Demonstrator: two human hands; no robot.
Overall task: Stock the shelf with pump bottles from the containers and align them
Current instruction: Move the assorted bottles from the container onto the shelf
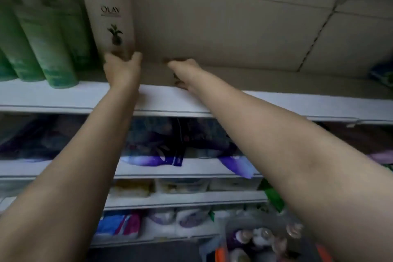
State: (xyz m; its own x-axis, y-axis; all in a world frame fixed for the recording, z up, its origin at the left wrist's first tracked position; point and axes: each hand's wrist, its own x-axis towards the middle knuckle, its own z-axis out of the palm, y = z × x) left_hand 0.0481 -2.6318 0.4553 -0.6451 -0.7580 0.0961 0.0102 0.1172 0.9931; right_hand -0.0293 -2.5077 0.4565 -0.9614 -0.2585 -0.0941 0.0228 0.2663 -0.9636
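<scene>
Head view: we see both bare arms reaching up to the top shelf [63,95]. The left hand [121,68] grips the base of a beige Olay bottle [110,21], fingers curled round its bottom edge; the bottle stands on the shelf, leaning slightly, just beside a row of green bottles [42,44] to its left. Its pump top is blurred. The right hand [183,72] reaches onto the shelf to the right of the bottle, apart from it; we cannot tell whether its fingers are spread or curled, as they are blurred and turned away. Behind stands a beige back panel [223,27]. Lower shelves hold purple packages [161,155] and white tubs [180,185]. At bottom right, a container [261,240] holds more pump bottles, seen from above, blurred.
</scene>
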